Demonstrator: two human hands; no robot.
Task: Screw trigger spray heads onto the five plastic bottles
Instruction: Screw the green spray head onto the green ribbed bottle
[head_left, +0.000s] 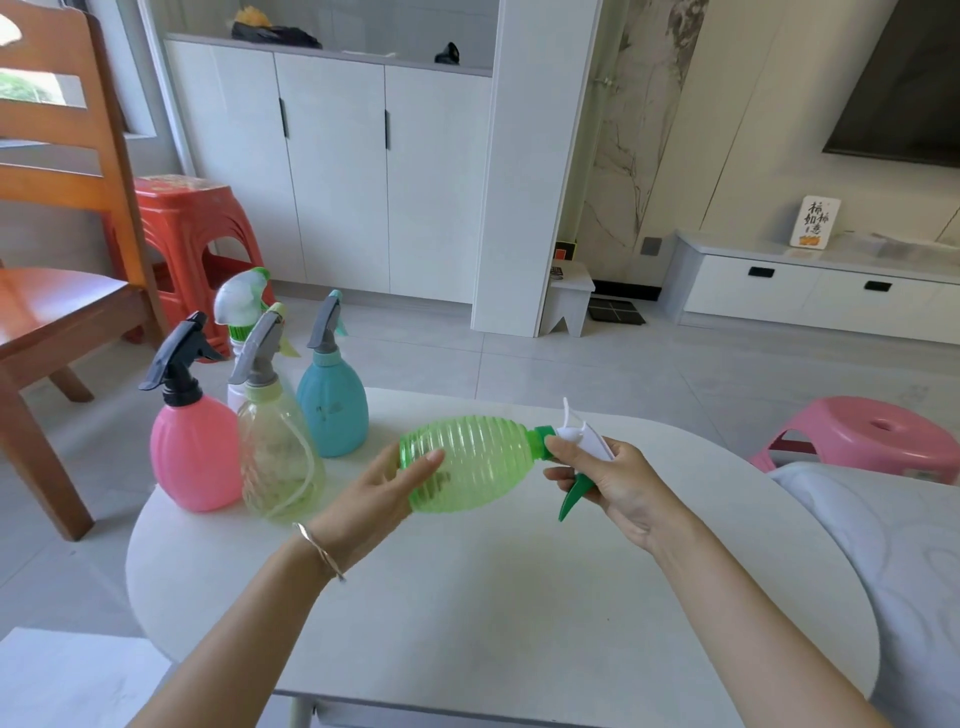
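Observation:
A ribbed green bottle (475, 462) lies sideways in the air above the white table (467, 597), neck pointing right. My left hand (387, 491) holds its base. My right hand (605, 475) grips the white spray head (584, 436) with a green trigger at the bottle's green collar. At the table's far left stand a pink bottle (195, 452) with a black head, a clear yellowish bottle (278, 457) with a grey head, a teal bottle (333, 410) with a grey head, and behind them a white bottle (236, 395) with a white-green head.
A wooden chair (62, 218) and a red stool (192, 244) stand to the left beyond the table. A pink stool (872, 434) sits on the right, next to a pale cushion (893, 561). White cabinets line the back wall.

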